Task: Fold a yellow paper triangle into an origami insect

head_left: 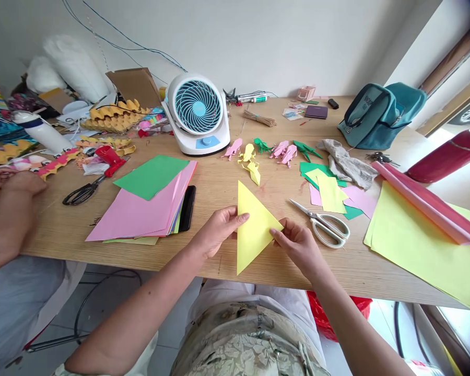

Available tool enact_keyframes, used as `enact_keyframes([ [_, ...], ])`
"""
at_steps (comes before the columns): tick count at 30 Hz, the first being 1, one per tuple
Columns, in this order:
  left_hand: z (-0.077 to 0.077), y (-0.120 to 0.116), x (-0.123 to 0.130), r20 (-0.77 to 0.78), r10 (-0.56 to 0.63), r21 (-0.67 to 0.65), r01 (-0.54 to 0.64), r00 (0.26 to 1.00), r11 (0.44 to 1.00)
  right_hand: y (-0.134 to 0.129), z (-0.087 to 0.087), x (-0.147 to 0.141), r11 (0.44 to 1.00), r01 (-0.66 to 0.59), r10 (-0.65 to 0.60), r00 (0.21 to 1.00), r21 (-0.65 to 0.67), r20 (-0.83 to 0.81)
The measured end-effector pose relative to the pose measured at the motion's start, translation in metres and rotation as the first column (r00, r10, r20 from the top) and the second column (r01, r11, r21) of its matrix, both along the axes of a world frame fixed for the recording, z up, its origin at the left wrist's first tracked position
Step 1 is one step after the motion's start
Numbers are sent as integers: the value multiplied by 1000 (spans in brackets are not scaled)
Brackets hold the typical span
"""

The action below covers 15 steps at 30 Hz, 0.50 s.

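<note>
A yellow sheet of paper folded into a triangle (pixel 254 227) is held between my two hands, over the front of the table. My left hand (pixel 221 228) pinches its long upright edge, thumb on top. At the right-hand corner, my right hand (pixel 293 237) grips the paper between thumb and fingers. White-handled scissors (pixel 329 228) lie just right of my right hand, blades pointing up and left. Beyond the triangle sit small folded paper figures in yellow (pixel 253 171), pink (pixel 233 149) and green (pixel 305 150). Paper offcuts (pixel 329 193) lie behind the scissors.
A paper stack (pixel 141 209) overlaps a black phone (pixel 187 208) at left; a white fan (pixel 198 112) stands behind. Yellow sheets (pixel 423 250), a red bottle (pixel 450 156) and a teal bag (pixel 382 117) are at right. A co-worker's hands (pixel 15 183) rest at far left.
</note>
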<state>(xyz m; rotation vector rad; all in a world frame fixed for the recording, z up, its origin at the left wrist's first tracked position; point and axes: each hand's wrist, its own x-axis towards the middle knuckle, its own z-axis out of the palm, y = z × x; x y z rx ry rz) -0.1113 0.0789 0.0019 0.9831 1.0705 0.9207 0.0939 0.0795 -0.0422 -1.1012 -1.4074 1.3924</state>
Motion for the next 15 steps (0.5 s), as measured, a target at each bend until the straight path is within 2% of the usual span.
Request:
enact_keyframes([
  [6, -17, 2, -5, -146, 19, 10, -18, 989, 1000, -1, 0, 13, 999, 8, -11, 995, 37, 95],
  [8, -22, 9, -6, -202, 19, 52, -9, 979, 999, -3, 0, 16, 991, 47, -73, 975, 126, 210],
  [9, -25, 14, -6, -247, 11, 75, 7, 969, 997, -3, 0, 18, 974, 95, -151, 949, 205, 277],
  [11, -29, 23, -6, -398, -18, 159, 89, 917, 983, -4, 1, 20, 902, 175, -334, 863, 395, 379],
  [12, -31, 28, -5, -491, -32, 225, 162, 870, 961, -4, 1, 21, 862, 175, -392, 824, 476, 408],
  [13, -33, 32, -4, -579, -37, 287, 246, 814, 926, -3, 1, 21, 833, 144, -414, 803, 534, 429],
  [15, -36, 39, 2, -689, -29, 354, 372, 724, 858, -1, 0, 20, 813, -2, -352, 795, 582, 495],
])
